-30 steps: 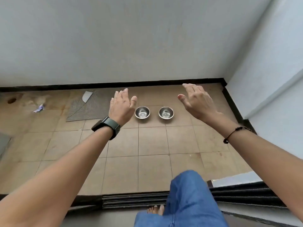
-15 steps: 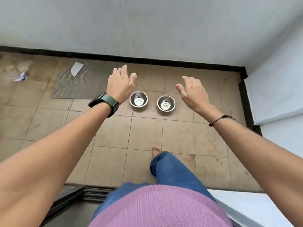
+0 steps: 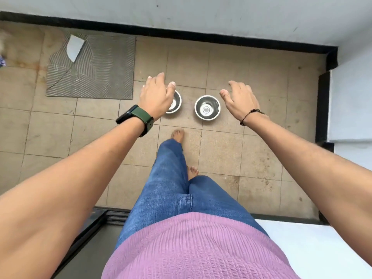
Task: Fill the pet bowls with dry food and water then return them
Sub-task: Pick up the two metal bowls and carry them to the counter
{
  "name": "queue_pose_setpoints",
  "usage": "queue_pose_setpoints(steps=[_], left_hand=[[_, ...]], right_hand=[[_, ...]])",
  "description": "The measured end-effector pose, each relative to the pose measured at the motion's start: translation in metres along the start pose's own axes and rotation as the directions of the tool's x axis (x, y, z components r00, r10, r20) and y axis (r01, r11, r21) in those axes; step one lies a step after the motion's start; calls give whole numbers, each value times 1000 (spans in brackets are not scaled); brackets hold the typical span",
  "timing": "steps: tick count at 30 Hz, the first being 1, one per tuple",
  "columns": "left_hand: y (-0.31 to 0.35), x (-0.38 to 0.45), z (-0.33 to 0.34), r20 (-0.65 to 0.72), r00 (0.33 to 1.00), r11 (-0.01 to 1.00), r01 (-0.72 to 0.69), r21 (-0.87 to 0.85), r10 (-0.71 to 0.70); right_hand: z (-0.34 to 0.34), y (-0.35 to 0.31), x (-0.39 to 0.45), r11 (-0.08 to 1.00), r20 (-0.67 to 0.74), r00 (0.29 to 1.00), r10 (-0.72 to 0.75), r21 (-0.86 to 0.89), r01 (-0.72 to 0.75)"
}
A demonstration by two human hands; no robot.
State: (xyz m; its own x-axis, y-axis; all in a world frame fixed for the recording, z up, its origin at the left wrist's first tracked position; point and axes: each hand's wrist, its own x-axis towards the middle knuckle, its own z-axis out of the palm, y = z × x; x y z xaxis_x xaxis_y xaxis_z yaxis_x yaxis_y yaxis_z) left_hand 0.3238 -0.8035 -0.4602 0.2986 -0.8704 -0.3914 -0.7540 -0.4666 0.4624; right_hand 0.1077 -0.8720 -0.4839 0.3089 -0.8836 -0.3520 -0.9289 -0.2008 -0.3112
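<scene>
Two small steel pet bowls stand side by side on the tan floor tiles. The right bowl (image 3: pixel 207 107) is fully visible and looks bare inside. The left bowl (image 3: pixel 175 102) is partly covered by my left hand (image 3: pixel 156 97), which hovers above it, palm down, fingers apart, holding nothing. My right hand (image 3: pixel 240 101) hangs open just right of the right bowl, well above the floor. A green watch sits on my left wrist and a bead bracelet on my right.
A grey ribbed mat (image 3: pixel 96 67) with a white scrap (image 3: pixel 74 47) lies at the back left. A black skirting (image 3: pixel 181 36) runs along the white wall. My bare feet (image 3: pixel 178 135) stand close behind the bowls. A door track (image 3: pixel 100 216) lies behind me.
I have stepped over the door track onto the tiles and stand closer to the bowls. Both open hands have come nearer to them; the left hand now overlaps the left bowl.
</scene>
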Motion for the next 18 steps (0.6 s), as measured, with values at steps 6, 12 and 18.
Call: queue_pose_setpoints(steps=[6,12,18], left_hand=[[-19,89,28,135,989,996,73,-41,-67],[-50,171,89,274,944,981,195,-20,-182],[-100,248,210,374,862,918,392,-64,-342]], right_hand=[[32,8,70,992,87,988,128,6,-129],[104,32,161,979,155,970,188,55,-198],[201,87,247,948,219,933,287,72,-309]])
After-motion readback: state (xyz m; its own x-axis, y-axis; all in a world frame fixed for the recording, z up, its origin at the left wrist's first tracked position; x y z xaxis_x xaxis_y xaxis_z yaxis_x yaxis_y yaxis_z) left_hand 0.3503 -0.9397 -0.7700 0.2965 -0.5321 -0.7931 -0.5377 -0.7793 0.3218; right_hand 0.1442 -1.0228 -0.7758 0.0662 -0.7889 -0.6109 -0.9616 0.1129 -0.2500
